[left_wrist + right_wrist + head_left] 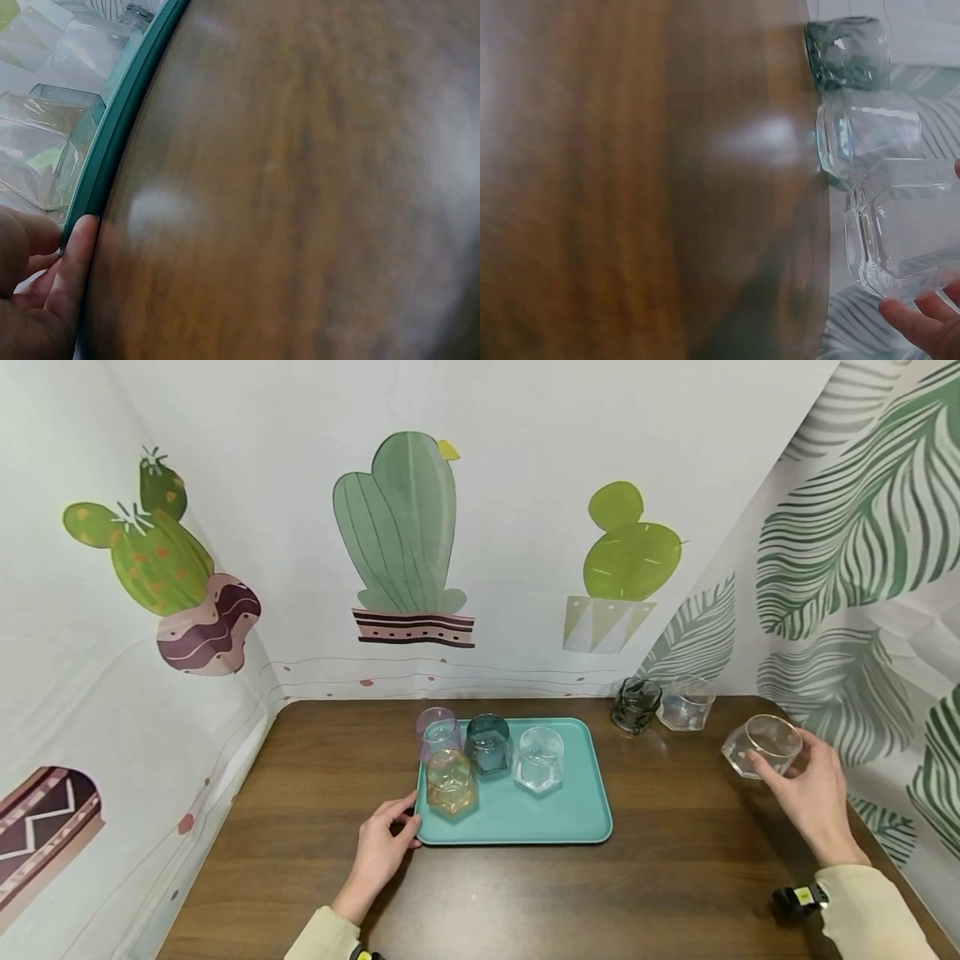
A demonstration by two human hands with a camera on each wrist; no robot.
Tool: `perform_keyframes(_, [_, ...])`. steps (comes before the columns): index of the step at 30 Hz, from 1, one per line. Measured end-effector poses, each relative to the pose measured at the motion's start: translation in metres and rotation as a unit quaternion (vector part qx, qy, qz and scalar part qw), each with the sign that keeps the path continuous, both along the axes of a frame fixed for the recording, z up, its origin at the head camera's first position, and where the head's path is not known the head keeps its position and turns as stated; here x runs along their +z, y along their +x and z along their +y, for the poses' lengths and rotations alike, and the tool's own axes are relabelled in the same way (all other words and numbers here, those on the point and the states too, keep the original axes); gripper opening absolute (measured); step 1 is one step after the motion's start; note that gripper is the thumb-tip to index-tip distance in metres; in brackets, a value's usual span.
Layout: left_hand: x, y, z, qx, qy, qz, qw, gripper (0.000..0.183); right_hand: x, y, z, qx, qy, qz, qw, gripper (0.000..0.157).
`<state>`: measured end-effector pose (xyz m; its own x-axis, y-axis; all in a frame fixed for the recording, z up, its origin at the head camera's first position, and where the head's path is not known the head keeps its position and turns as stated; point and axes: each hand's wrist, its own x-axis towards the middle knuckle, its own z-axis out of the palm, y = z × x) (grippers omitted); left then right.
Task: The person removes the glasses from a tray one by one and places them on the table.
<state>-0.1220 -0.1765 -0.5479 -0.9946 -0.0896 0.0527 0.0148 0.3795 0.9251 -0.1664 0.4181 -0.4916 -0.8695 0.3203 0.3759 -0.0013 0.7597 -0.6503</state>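
Observation:
My left hand (384,843) grips the near left corner of a teal tray (525,828), thumb against its rim (105,165). On the tray stand a pink-tinted glass (438,732), a blue-grey glass (489,745), a clear glass (539,760) and an amber glass (451,783). Over at the right, my right hand (813,789) holds a clear glass with a gold-coloured rim (761,745) between thumb and fingers. This glass is tilted slightly and appears raised off the table. In the right wrist view the same glass (907,225) shows beside the fingertips (911,319).
Behind the held glass, a dark grey glass (636,706) and another clear glass (686,702) stand at the back right of the brown wooden table (480,902). A cloth (525,527) printed with cacti and leaves hangs behind the table and along its sides.

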Motion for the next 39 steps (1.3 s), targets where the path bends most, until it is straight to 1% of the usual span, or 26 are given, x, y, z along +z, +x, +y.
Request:
perform_keyframes(3, [0.000,0.000,0.000,0.000,-0.001,-0.001,1.0000,0.042,0.002,-0.008,0.005,-0.004,0.009,-0.007,1.000,0.069])
perform_keyframes(8, [0.000,0.000,-0.001,-0.002,-0.003,-0.003,1.0000,0.042,0.002,-0.018,0.012,-0.019,0.016,-0.043,0.999,0.076])
perform_keyframes(11, [0.001,0.001,-0.001,-0.002,-0.001,-0.002,1.0000,0.042,0.001,-0.027,0.014,-0.023,0.017,-0.047,0.998,0.075])
perform_keyframes(16, [0.000,0.000,-0.001,-0.003,-0.001,0.001,1.0000,0.042,-0.001,-0.040,0.014,-0.014,0.000,-0.048,0.999,0.074])
perform_keyframes(20, [-0.001,0.001,-0.001,-0.005,0.001,0.003,1.0000,0.042,-0.001,-0.049,0.014,-0.009,-0.010,-0.066,0.998,0.077])
perform_keyframes(25, [-0.001,0.002,0.000,-0.004,0.003,0.005,1.0000,0.042,0.002,-0.064,0.015,-0.009,-0.016,-0.094,0.995,0.082])
perform_keyframes(30, [0.001,0.002,0.000,-0.004,0.002,0.001,1.0000,0.042,0.003,-0.078,0.014,-0.013,-0.025,-0.108,0.994,0.084])
perform_keyframes(39, [-0.001,0.001,-0.001,-0.006,0.004,0.003,1.0000,0.042,0.001,-0.092,0.014,-0.008,-0.035,-0.124,0.992,0.087])
